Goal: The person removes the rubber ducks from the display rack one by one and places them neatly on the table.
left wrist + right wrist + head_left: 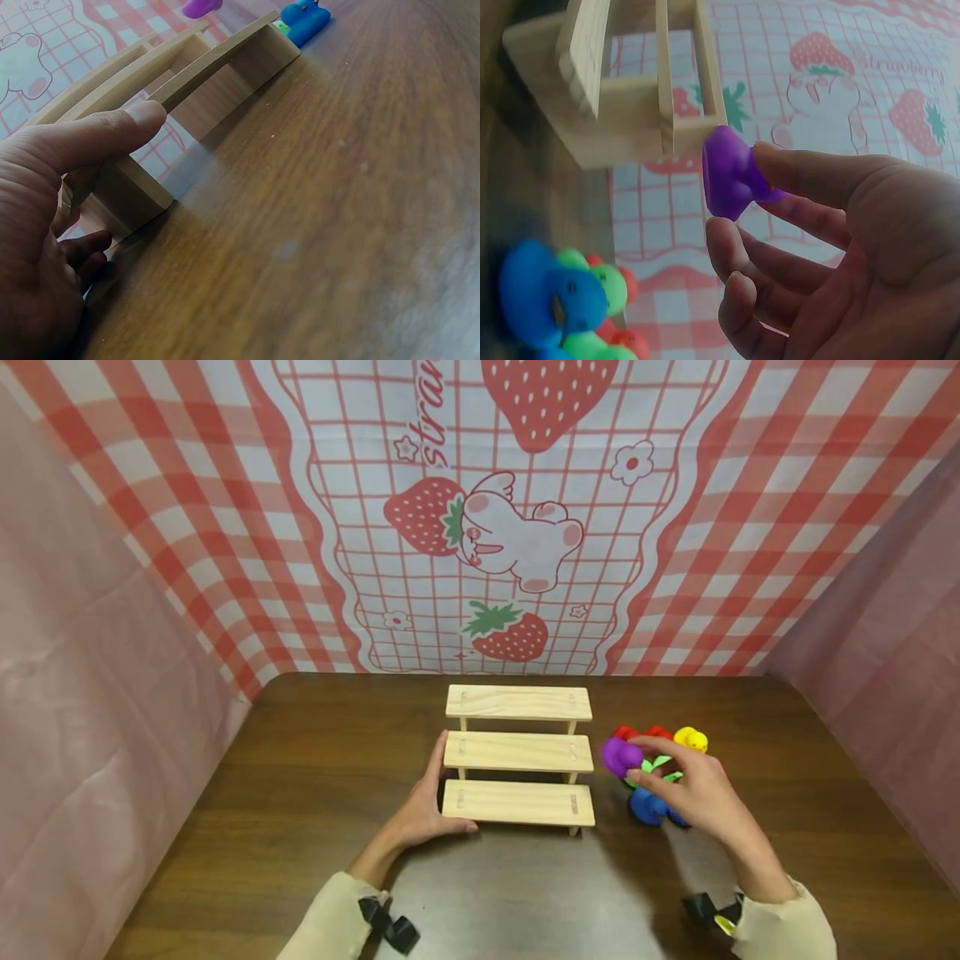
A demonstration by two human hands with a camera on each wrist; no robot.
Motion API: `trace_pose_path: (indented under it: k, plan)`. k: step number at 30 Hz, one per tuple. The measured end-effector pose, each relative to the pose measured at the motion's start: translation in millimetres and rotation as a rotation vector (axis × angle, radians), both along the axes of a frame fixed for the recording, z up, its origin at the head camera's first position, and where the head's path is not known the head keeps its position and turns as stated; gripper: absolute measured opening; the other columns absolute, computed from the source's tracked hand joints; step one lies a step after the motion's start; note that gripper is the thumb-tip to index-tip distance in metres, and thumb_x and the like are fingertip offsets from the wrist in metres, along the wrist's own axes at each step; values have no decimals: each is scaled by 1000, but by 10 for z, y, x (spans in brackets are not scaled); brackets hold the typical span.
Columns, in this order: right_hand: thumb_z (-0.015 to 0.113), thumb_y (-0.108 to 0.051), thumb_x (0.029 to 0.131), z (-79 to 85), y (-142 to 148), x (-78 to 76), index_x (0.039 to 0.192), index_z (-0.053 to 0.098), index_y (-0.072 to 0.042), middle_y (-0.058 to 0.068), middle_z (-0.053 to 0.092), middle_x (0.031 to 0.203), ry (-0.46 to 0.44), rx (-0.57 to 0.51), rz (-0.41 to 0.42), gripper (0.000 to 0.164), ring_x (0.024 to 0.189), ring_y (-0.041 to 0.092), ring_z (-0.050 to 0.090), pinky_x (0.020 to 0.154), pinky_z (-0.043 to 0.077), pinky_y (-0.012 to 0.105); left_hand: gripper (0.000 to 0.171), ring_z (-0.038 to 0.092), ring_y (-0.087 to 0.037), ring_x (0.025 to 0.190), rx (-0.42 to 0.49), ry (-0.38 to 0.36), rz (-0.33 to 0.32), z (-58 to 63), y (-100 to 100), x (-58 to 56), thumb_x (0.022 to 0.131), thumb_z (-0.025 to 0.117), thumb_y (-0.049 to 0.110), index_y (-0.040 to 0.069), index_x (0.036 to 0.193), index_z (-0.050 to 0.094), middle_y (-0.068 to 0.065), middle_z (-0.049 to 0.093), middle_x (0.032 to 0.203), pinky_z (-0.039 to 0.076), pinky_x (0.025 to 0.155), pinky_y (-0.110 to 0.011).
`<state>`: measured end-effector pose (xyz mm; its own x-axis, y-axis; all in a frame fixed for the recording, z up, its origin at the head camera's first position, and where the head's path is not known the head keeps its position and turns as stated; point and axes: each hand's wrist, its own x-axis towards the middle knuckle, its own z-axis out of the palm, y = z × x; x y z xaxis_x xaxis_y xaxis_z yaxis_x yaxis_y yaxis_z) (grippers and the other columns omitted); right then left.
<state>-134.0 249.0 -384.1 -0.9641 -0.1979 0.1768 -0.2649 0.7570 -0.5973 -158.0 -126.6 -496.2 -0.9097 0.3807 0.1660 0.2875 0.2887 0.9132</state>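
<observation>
A small three-tier wooden step shelf (517, 752) stands on the table. My left hand (422, 811) grips its left end; in the left wrist view the thumb (112, 135) lies along the front edge of the lowest board and the other fingers reach round the side. My right hand (705, 789) pinches a purple rubber duck (727, 172) between thumb and fingers, raised above the table just right of the shelf. Below that hand sits a group of rubber ducks: blue (647, 807), green (660, 766), red (626, 732) and yellow (691, 739), partly hidden by it.
The dark wooden table (315, 793) reaches back to a red-and-white checked cloth (285, 568) with strawberry prints. Pink curtains (97, 677) hang at both sides. Black straps (390, 927) circle both wrists over light sleeves.
</observation>
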Motion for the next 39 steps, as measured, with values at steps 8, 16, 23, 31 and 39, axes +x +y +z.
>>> trace_pose_path:
  k: [8, 16, 23, 31, 39]
  plan:
    - [78, -24, 87, -32, 273, 6, 123, 68, -4, 16, 74, 100, 18, 52, -81, 43, 74, 2, 61, 60, 51, 18, 144, 33, -40, 149, 2, -11, 4, 3, 8, -9, 62, 94, 14, 26, 162, -9, -17, 11, 170, 25, 121, -63]
    - [78, -25, 86, -105, 548, 34, 123, 67, -2, 25, 73, 104, 37, 73, -137, 45, 73, -11, 57, 58, 50, 17, 144, 37, -41, 147, -4, -13, 9, 6, 4, -1, 61, 94, 16, 27, 162, -8, -20, 17, 168, 27, 120, -64]
    - [78, -26, 87, -197, 790, 56, 124, 66, -3, 26, 72, 112, 30, 78, -162, 44, 70, -22, 51, 61, 48, 15, 145, 40, -41, 144, 2, -13, 8, 6, 5, -1, 61, 95, 15, 26, 162, -8, -21, 19, 167, 30, 119, -63]
    - [78, -28, 87, -251, 984, 111, 124, 66, -4, 26, 73, 109, 13, 102, -196, 45, 69, -20, 53, 59, 46, 17, 144, 39, -41, 145, -13, -2, 10, -3, -10, -10, 62, 94, 16, 26, 162, -9, -19, 15, 169, 30, 119, -63]
    - [78, -27, 86, -370, 1156, 157, 123, 65, -1, 29, 71, 113, -8, 132, -214, 47, 68, -22, 53, 65, 46, 28, 144, 39, -42, 145, -3, -6, 4, 7, -3, -6, 62, 94, 16, 26, 162, -8, -21, 17, 168, 29, 119, -64]
